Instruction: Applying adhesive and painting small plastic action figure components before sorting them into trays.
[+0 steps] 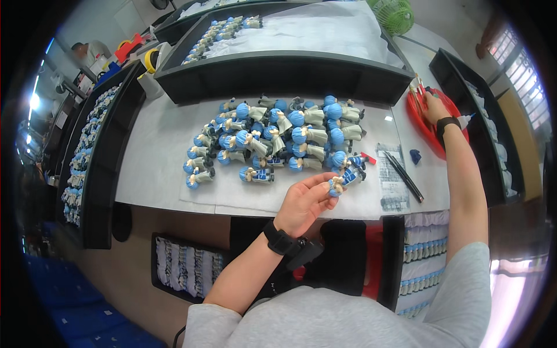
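Note:
My left hand (304, 203) pinches a small blue-haired figurine (350, 175) between thumb and fingers, just above the table's front edge. The figurine lies tilted, with its blue-and-white patterned body pointing up and right. Out to the far right, my right hand (436, 108) is over a red plastic tray (428, 132), its fingers curled. What those fingers hold, if anything, is too small to make out. Thin brush-like sticks (416, 93) lean at the tray's left side. A crowd of similar figurines (299, 119), mostly in pale grey-green clothing, lies on the white table covering.
Behind the figurines stands a large black tray (284, 78) with white lining and figurines at its left. More black trays (100, 168) flank the table. Two black pens (404, 177), a smudged sheet (391, 188) and a dark blue lump (415, 155) lie right of the figurines.

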Available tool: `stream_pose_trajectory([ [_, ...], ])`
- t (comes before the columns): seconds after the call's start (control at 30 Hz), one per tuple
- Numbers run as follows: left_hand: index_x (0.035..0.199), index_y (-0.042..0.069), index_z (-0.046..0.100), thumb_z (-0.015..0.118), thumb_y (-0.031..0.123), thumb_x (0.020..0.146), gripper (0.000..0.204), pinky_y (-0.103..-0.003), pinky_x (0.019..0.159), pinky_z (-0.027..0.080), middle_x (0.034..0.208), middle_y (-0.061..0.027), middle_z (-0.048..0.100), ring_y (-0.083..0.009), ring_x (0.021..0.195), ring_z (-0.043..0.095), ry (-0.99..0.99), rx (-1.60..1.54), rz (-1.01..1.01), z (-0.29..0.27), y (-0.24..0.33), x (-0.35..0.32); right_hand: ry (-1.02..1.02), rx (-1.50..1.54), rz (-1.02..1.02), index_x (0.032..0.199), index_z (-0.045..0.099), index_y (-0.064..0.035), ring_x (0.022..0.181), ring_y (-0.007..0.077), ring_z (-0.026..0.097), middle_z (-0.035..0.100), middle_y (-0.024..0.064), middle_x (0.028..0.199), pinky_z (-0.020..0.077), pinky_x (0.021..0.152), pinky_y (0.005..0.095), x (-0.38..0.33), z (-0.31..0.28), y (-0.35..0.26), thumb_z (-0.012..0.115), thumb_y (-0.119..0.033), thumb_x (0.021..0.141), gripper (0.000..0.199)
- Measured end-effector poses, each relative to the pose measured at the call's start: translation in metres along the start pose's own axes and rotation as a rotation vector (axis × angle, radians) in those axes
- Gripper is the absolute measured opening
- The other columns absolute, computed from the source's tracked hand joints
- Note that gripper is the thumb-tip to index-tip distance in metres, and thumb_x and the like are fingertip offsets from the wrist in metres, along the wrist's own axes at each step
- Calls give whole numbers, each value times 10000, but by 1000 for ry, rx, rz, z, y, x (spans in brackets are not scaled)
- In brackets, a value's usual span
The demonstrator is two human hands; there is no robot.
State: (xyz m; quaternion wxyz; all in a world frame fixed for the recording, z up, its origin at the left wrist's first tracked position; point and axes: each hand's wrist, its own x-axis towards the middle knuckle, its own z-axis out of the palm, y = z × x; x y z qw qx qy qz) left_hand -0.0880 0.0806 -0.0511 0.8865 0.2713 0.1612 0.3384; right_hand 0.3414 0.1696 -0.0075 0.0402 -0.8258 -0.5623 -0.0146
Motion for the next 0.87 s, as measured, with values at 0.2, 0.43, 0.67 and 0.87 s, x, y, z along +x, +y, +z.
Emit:
stream_pose_trajectory([
  [0.2, 1121, -53, 457, 486, 84, 855, 301, -242, 708, 457, 948, -112, 568, -129, 768, 546, 19, 2, -13, 2, -2, 1, 300, 90, -66, 1068, 497, -26, 860, 310, 585, 583, 173, 925, 449, 764, 364, -14, -39, 0, 487, -15, 741, 328],
  [0.43, 1106, -50, 476, 501, 66, 846, 286, -242, 692, 455, 916, -89, 571, -118, 729, 537, 90, 88, -17, 2, -1, 0, 524, 1037, -311, 1055, 513, 36, 705, 141, 574, 549, 81, 805, 454, 666, 217, -152, -104, -109, 444, -65, 873, 219],
  [0.67, 1094, -30, 503, 524, 82, 843, 276, -231, 670, 461, 894, -69, 577, -113, 715, 543, 140, 206, -58, 8, -4, 4, 265, 1224, -353, 930, 551, 41, 601, 134, 549, 565, 92, 730, 441, 520, 220, -271, -88, -170, 498, -135, 870, 194],
  [0.87, 1101, -20, 505, 529, 91, 843, 282, -233, 679, 462, 896, -73, 578, -118, 730, 552, 124, 239, -60, 8, -4, 4, 320, 759, -576, 798, 555, -28, 575, 187, 563, 583, 83, 687, 437, 517, 254, -282, -71, -190, 604, -122, 799, 106],
])
